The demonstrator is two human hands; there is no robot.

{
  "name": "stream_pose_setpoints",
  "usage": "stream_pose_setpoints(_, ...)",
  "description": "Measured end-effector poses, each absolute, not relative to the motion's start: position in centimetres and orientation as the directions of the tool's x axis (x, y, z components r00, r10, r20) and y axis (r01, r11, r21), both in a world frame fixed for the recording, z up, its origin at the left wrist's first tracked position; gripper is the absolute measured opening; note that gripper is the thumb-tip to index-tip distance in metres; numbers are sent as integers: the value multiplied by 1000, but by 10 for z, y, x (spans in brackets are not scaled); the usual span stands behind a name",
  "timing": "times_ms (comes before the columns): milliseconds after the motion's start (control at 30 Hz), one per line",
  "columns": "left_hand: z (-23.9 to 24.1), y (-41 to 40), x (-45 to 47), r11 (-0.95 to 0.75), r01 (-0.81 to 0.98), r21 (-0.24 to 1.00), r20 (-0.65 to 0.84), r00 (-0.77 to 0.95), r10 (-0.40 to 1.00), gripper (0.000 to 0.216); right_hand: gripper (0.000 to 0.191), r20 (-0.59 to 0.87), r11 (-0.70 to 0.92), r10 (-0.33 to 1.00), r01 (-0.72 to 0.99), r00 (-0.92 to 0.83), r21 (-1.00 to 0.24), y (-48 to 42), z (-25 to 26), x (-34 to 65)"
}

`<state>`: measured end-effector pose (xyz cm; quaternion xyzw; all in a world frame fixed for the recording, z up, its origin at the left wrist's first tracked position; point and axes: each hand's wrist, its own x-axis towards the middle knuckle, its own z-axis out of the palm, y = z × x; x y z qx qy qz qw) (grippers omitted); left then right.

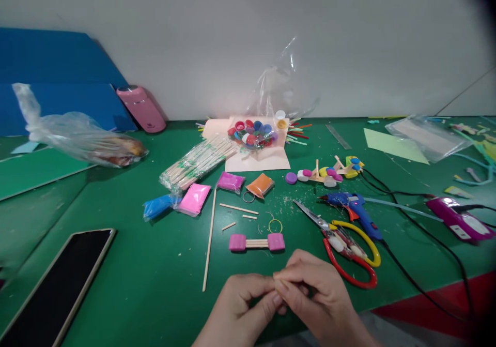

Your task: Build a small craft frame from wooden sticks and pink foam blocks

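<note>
Beyond my left hand (248,303) and right hand (315,290), pinching together, any contents hidden, sticks (257,243) are joining two pink blocks (276,242); cut pieces (238,209) are lying loose.

Smooth pink blocks (237,242) at six o'clock; wooden stick (210,243) at seven; glossy phone (58,287) at eight; crinkled plastic bag (83,136) at nine; metal blades (311,215) at four.

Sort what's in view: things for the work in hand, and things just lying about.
Likely for the work:
- pink-ended stick piece
- long stick
- scissors
- glue gun

Apparently just lying about:
- phone
- pink bottle
- plastic bag at left
</note>
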<state>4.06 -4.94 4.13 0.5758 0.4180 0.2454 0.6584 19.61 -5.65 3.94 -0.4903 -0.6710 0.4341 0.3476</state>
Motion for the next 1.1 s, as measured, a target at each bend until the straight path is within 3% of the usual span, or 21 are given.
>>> stream_pose_setpoints(267,40,-48,44,287,-5,958,-251,472,845,22,18,119,180,969,286,-217,-941,-58,36,190)
stream_pose_setpoints(400,40,-45,49,479,-136,867,-395,398,828,18,21,198,223,975,462,-104,-858,-59,30,210)
stream_pose_setpoints(500,40,-41,50,578,-235,782,-480,364,798,17,23,249,138,966,666,74,-733,-62,17,248)
stream_pose_setpoints(633,39,-37,49,653,-312,690,-526,402,749,17,37,148,-29,982,874,115,-485,-73,-4,302)
stream_pose_setpoints(767,39,-36,50,662,-325,675,-538,397,744,18,45,84,-31,995,964,56,-264,-79,-16,323)
stream_pose_setpoints(967,43,-35,50,623,-309,718,-507,381,773,17,46,-66,-106,993,984,97,-146,-60,-11,320)
stream_pose_setpoints(1100,45,-32,50,625,-349,699,-513,365,777,15,40,-174,-216,967,963,188,-161,-52,-3,322)
